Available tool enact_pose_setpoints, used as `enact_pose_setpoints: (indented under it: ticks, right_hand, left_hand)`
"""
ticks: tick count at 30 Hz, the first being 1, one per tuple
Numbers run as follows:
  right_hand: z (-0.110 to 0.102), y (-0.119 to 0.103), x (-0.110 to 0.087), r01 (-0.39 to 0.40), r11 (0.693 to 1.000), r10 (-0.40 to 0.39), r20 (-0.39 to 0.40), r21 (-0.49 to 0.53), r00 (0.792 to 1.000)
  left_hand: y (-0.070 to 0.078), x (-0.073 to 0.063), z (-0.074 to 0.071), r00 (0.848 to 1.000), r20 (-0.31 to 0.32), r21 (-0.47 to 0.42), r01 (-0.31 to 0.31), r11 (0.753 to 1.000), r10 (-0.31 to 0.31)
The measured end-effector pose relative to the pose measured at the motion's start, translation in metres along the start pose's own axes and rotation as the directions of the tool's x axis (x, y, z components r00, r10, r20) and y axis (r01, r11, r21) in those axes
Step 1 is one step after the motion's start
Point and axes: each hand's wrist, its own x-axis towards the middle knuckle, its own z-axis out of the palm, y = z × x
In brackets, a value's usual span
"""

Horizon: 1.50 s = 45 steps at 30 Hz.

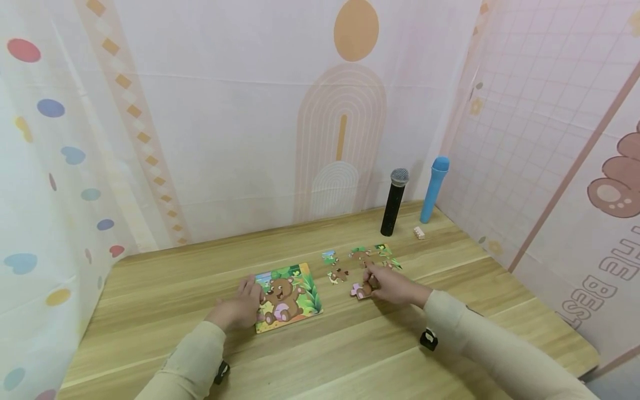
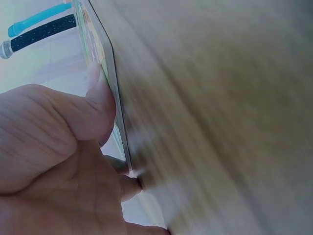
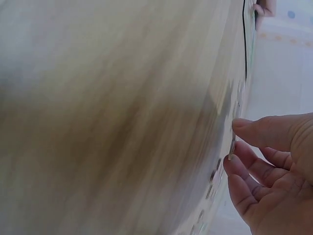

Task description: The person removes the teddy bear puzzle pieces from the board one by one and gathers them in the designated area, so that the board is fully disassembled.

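A picture puzzle board (image 1: 289, 294) with a brown bear lies flat on the wooden table. My left hand (image 1: 242, 304) rests at its left edge; in the left wrist view the thumb (image 2: 103, 105) presses on the board and the other fingertips touch down along its edge. To the right, my right hand (image 1: 395, 286) pinches a puzzle piece (image 1: 358, 290) with purple and brown on it. In the right wrist view that piece (image 3: 233, 147) is seen edge-on between thumb and fingers, close to the tabletop. Several loose puzzle pieces (image 1: 338, 275) lie beyond the right hand.
A black microphone (image 1: 393, 206) and a blue microphone (image 1: 433, 191) stand upright at the back right. Near them lies a small pale block (image 1: 419, 233). Printed cloth (image 1: 225, 139) hangs behind and beside the wooden table (image 1: 320, 361).
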Motion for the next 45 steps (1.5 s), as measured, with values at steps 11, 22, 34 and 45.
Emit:
enact_pose_setpoints:
  ticks: [11, 22, 34, 45]
  right_hand:
    - [-0.004, 0.013, -0.01, 0.068, 0.998, -0.068, -0.034, -0.019, 0.997]
    - [-0.009, 0.018, -0.015, 0.063, 0.998, -0.063, -0.04, -0.006, 0.997]
    - [-0.007, 0.004, -0.001, 0.015, 0.996, -0.021, -0.062, -0.09, 0.998]
    - [0.016, -0.032, 0.026, 0.117, 0.991, -0.12, -0.042, -0.07, 0.992]
  left_hand:
    - [0.013, -0.012, -0.009, 1.0, 0.024, -0.022, 0.008, 1.0, -0.007]
    - [-0.002, 0.0, 0.001, 1.0, -0.018, -0.01, -0.02, 1.0, 0.019]
    - [0.014, -0.013, -0.009, 1.0, 0.013, 0.011, 0.011, 1.0, -0.011]
    - [0.002, -0.004, 0.0, 1.0, -0.024, 0.027, -0.014, 1.0, 0.015]
